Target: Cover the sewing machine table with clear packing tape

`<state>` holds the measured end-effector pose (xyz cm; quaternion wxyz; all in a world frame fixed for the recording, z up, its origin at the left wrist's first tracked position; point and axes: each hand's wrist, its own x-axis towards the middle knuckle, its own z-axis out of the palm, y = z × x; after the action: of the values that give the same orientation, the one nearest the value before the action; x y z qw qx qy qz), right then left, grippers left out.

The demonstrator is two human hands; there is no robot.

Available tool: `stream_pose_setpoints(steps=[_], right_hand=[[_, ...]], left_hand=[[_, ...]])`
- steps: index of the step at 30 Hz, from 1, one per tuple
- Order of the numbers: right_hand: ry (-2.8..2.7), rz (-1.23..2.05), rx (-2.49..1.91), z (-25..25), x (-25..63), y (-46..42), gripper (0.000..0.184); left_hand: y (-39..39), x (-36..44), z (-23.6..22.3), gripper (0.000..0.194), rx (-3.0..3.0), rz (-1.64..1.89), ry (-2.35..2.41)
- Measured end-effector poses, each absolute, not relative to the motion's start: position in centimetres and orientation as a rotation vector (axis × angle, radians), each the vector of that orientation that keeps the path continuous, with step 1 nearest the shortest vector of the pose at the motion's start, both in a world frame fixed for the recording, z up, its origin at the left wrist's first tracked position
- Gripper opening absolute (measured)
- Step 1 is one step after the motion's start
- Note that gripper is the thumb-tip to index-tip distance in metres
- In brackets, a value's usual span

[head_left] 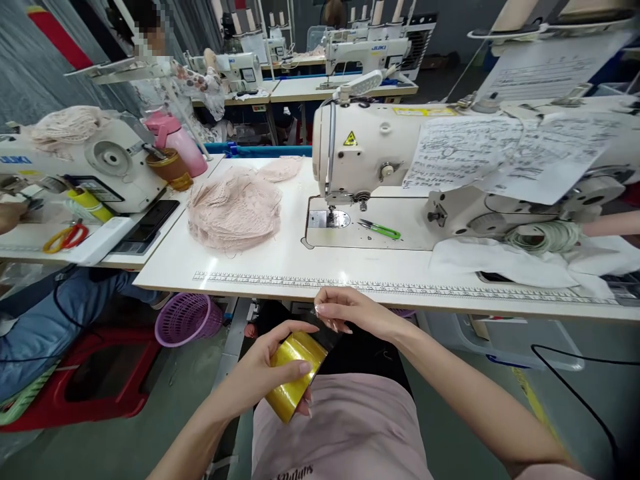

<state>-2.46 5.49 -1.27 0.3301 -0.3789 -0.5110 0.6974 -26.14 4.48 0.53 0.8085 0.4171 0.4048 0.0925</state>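
Observation:
My left hand [283, 373] is wrapped round a glossy yellow roll of packing tape [294, 375], thumb across its face. From the roll a clear-looking strip [327, 328] runs up toward my right hand [345, 308]. My right fingers are closed at the far end of that strip, just below the table's front edge. Both hands are above my lap. On the sewing table [280, 267] in front lie a heap of pale pink lace pieces [235, 210] and green thread snips [380, 229], near the sewing machine's needle [331, 213].
A ruler strip [400, 288] runs along the table's front edge. White cloth [520, 263] lies at the right, with a green coil [543, 237]. To the left, a co-worker's hand [11, 215] is at another sewing machine [110, 160]. A purple basket [187, 320] stands below.

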Motion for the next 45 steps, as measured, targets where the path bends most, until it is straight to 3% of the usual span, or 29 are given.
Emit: stream_pose_setpoints(steps=[8, 18, 21, 29, 33, 36, 40, 45], right_hand=[[-1.484, 1.624, -1.137, -1.3, -1.5, 5.5, 0.051], [-1.682, 0.278, -1.806, -1.2, 6.6, 8.8, 0.029], [-1.833, 0.008, -1.944, -1.9, 8.5, 10.5, 0.041], [-2.236, -0.279, -2.122, -2.1, 9.3, 12.5, 0.058], [-1.849, 0.07, -1.945, -1.4, 8.5, 11.3, 0.048], [-1.588, 0.691, -1.678, -0.7, 6.4, 8.5, 0.047], [-1.343, 1.63, -1.413, -0.7, 3.1, 4.5, 0.061], [-1.128, 1.96, -1.248, -1.8, 1.2, 2.9, 0.054]], left_hand=[[4.2, -25.6, 1.3, 0.062, 0.878, 0.188, 0.916], [4.2, -25.9, -0.4, 0.067, 0.833, 0.315, 0.917], [4.0, -25.8, -1.0, 0.067, 0.836, 0.358, 0.93], [3.7, -25.7, -1.3, 0.068, 0.799, 0.467, 0.969], [3.8, -25.8, -1.3, 0.069, 0.777, 0.496, 0.964], [4.0, -25.7, -1.1, 0.068, 0.764, 0.52, 0.974], [4.2, -25.5, -0.3, 0.066, 0.768, 0.538, 1.014], [4.2, -25.2, 0.2, 0.065, 0.763, 0.543, 1.018]])
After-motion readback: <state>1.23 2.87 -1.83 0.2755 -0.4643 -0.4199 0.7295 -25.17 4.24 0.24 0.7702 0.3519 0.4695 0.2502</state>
